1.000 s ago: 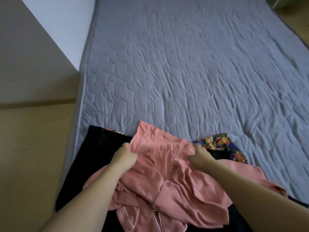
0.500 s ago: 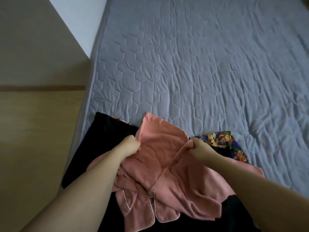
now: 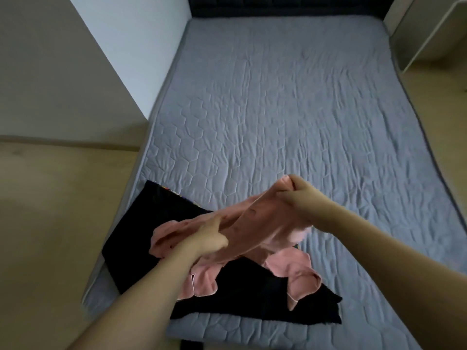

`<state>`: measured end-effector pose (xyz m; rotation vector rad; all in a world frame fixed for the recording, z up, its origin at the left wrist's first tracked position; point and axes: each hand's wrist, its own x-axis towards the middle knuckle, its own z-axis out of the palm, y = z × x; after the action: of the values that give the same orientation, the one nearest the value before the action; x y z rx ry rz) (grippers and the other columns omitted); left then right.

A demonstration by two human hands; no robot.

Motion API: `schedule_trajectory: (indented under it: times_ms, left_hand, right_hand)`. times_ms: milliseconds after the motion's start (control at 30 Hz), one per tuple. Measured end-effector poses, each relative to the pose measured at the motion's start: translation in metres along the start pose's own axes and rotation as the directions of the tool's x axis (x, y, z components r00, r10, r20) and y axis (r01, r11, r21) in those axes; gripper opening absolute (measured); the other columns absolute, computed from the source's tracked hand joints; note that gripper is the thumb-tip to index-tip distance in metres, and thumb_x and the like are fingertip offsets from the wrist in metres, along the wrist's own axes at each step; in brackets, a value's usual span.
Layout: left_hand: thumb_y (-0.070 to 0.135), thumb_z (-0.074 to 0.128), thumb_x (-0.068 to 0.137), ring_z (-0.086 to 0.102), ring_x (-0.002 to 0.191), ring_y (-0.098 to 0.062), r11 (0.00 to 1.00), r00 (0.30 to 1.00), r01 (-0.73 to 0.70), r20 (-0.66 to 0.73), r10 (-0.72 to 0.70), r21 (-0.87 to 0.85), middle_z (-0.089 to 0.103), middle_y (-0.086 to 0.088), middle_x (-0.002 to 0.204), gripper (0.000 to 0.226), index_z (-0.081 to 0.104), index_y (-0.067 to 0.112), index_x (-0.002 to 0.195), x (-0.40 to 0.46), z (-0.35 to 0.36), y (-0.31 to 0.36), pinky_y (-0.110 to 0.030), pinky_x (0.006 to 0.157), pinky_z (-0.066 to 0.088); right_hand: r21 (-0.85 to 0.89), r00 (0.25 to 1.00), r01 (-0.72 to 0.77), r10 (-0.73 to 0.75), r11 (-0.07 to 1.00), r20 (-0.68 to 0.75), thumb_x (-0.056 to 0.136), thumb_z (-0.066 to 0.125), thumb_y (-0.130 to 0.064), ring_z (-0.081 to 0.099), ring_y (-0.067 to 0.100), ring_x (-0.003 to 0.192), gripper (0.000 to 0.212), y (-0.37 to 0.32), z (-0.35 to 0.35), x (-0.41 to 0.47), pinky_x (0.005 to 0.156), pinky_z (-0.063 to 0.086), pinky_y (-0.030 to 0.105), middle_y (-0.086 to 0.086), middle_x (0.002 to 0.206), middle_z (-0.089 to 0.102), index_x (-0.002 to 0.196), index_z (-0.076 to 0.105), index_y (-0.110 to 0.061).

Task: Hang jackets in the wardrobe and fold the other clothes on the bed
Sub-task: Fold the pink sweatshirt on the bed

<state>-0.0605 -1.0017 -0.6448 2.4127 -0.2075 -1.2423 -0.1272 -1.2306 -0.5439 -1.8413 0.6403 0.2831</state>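
a pink pyjama top (image 3: 255, 228) is gripped, unfolded, by both the left hand (image 3: 211, 236) and right hand (image 3: 300, 195) above a black garment (image 3: 252, 294) on the bed (image 3: 278, 109); no folding looks done yet.

patterned cloth (image 3: 168, 191) mostly hidden under black garment (image 3: 141, 231), headboard (image 3: 290, 6) cropped

Both bare forearms reach forward from the lower edge of the view over the bed (image 3: 278, 109). The left hand (image 3: 212, 236) sits lower and nearer the bed's foot, fingers curled, its grip bunching the pink garment (image 3: 252, 223). The right hand (image 3: 300, 195) is raised higher and farther up the bed, fingers and thumb pinching the same garment's upper end.
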Motion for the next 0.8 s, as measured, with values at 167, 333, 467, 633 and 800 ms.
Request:
schedule_trajectory:
  times_ms: [167, 333, 467, 633, 800]
  left_hand:
    - [0.053, 0.073, 0.059, 0.029, 0.14, -0.026, 0.997, 0.996, 0.025, -0.089, -0.031, -0.067, 0.028, 0.0, 0.152, 0.103, 0.02, 0.04, 0.147, -0.018, 0.054, 0.047, -0.044, 0.112, 0.031]
    - [0.056, 0.058, 0.07, 0.05, 0.126, -0.024, 0.992, 0.993, -0.019, -0.121, 0.003, -0.126, 0.052, 0.001, 0.138, 0.06, 0.05, 0.042, 0.128, 0.023, 0.098, 0.082, -0.036, 0.101, 0.042]
    - [0.012, 0.045, 0.094, 0.055, 0.106, -0.016, 0.876, 0.946, -0.162, -0.325, 0.006, -0.455, 0.061, -0.002, 0.112, 0.027, 0.06, 0.016, 0.116, 0.036, 0.114, 0.136, -0.023, 0.084, 0.035]
    - [0.004, 0.036, 0.088, 0.058, 0.109, -0.026, 0.824, 0.887, -0.225, -0.46, -0.048, -0.52, 0.064, -0.012, 0.116, 0.035, 0.06, 0.011, 0.114, 0.076, 0.15, 0.228, -0.036, 0.094, 0.046]
    - [0.021, 0.039, 0.095, 0.056, 0.119, -0.028, 0.968, 0.952, -0.25, -0.184, 0.245, -0.004, 0.061, -0.01, 0.13, 0.03, 0.061, 0.02, 0.114, 0.087, 0.269, 0.312, -0.034, 0.099, 0.042]
  right_hand:
    - [0.264, 0.998, -0.047, 0.034, 0.963, 0.052, 0.091, 0.052, -0.001, 0.056, 0.024, 0.083, 0.017, -0.022, -0.042, -0.023, 0.076, 0.046, 0.037, 0.015, 0.093, 0.06, 0.105, 0.06, -0.008]
    - [0.433, 0.998, -0.068, 0.055, 0.899, 0.043, 0.091, 0.047, 0.007, 0.062, 0.021, 0.081, 0.031, -0.015, -0.089, -0.024, 0.073, 0.052, 0.029, 0.013, 0.095, 0.066, 0.111, 0.064, -0.009]
    - [0.529, 0.997, -0.047, 0.074, 0.848, -0.029, 0.09, 0.044, 0.009, 0.063, 0.021, 0.09, 0.04, 0.028, -0.143, -0.016, 0.084, 0.051, 0.034, 0.012, 0.106, 0.069, 0.115, 0.066, -0.014]
    - [0.54, 0.971, -0.105, 0.205, 0.835, -0.127, 0.084, 0.043, 0.012, 0.067, 0.021, 0.088, 0.048, 0.124, -0.238, -0.014, 0.074, 0.055, 0.031, 0.007, 0.101, 0.072, 0.112, 0.068, -0.018]
    - [0.354, 0.911, -0.223, 0.323, 0.908, -0.255, 0.088, 0.048, 0.001, 0.065, 0.021, 0.085, 0.032, 0.266, -0.352, -0.017, 0.072, 0.051, 0.029, 0.007, 0.096, 0.071, 0.103, 0.068, -0.019]
